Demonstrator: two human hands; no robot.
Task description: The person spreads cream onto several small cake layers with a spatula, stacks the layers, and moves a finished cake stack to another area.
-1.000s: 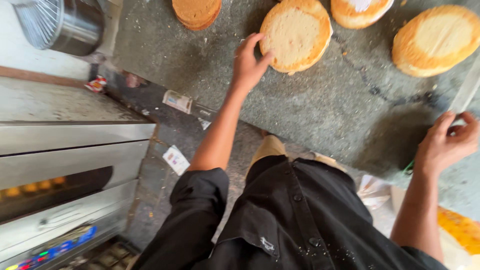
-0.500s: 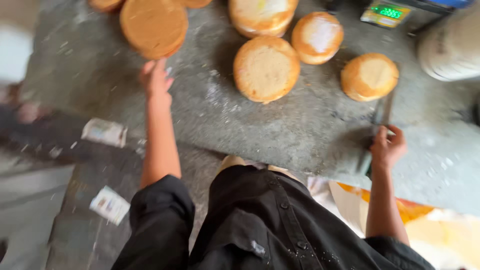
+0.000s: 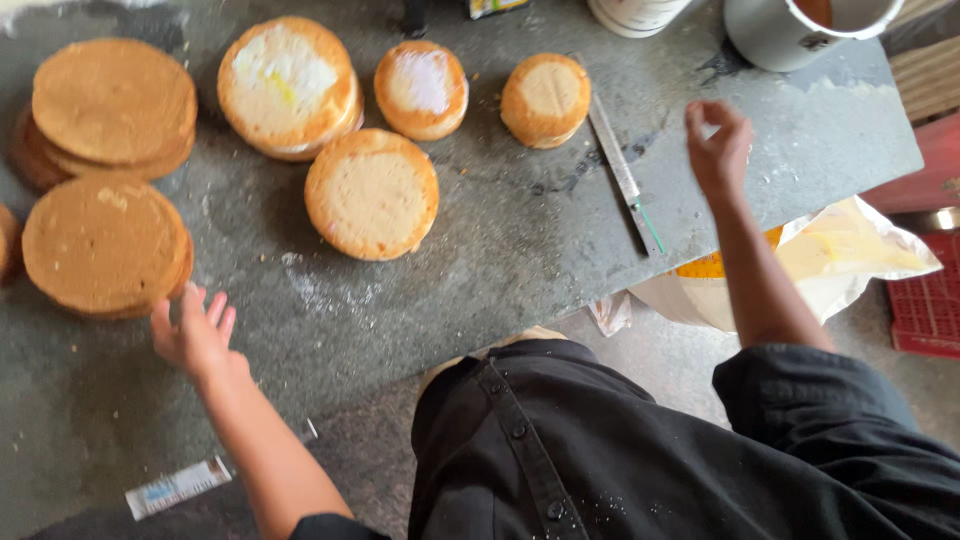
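Grey stone counter, left hand spread open beside stacked sponge rounds — right hand loosely curled, empty, near knife

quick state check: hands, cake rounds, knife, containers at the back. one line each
left hand: open, fingers spread, empty, beside the front stack
right hand: loosely curled, empty, above the worktop
front stack: brown rounds, stacked
back stack: brown rounds, stacked
middle round: pale top, bare
large round: white cream smeared on top
long knife: lying flat, not held
metal pot: open, brown contents
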